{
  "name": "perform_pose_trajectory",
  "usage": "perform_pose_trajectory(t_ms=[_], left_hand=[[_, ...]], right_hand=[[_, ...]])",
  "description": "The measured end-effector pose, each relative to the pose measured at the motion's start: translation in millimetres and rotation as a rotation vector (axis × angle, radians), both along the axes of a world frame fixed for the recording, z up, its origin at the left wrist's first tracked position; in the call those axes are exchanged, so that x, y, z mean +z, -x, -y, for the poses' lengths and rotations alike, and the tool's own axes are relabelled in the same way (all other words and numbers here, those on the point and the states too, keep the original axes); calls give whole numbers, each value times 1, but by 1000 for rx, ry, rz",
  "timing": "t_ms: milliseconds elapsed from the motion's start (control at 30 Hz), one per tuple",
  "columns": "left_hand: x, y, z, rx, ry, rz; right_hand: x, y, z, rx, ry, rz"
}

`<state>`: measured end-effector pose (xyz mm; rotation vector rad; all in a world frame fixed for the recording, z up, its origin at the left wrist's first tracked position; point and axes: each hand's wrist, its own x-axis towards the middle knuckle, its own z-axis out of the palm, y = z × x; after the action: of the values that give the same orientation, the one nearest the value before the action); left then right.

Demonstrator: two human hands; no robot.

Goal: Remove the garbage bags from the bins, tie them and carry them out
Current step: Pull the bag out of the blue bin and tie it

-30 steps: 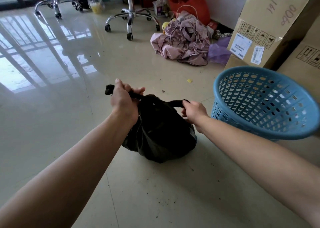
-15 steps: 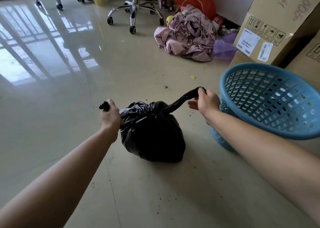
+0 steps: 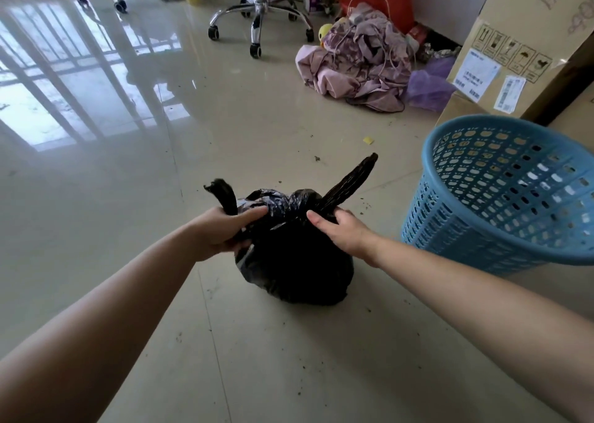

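A full black garbage bag (image 3: 295, 262) sits on the tiled floor in front of me. Its two twisted ends stick up from a knot at the top, one to the left and one to the upper right. My left hand (image 3: 221, 229) grips the bag at the base of the left end. My right hand (image 3: 340, 233) holds the base of the right end, fingers curled around it. The blue perforated plastic bin (image 3: 482, 229) stands tilted just right of the bag, with no bag inside.
Cardboard boxes (image 3: 520, 36) stand behind the bin at the right. A heap of pink-purple cloth (image 3: 360, 65) lies on the floor beyond the bag. Chrome wheeled chair bases (image 3: 257, 14) stand at the back. Small bits of dirt dot the tiles.
Both hands pulled the twisted ends apart, then slid inward to the bag's top. The ends now stand free above the hands.
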<state>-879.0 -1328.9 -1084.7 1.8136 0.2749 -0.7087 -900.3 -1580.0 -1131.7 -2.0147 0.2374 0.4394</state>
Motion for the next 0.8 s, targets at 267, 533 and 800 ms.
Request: perform_pose_trajectory(t_ms=[267, 533, 800], left_hand=[[12, -5, 36, 442, 299, 336], [5, -6, 77, 299, -203, 1112], [-74, 8, 97, 324, -246, 587]], right_hand=[[23, -5, -19, -353, 47, 424], [38, -13, -20, -437, 188, 584], [-24, -7, -21, -533, 141, 185]])
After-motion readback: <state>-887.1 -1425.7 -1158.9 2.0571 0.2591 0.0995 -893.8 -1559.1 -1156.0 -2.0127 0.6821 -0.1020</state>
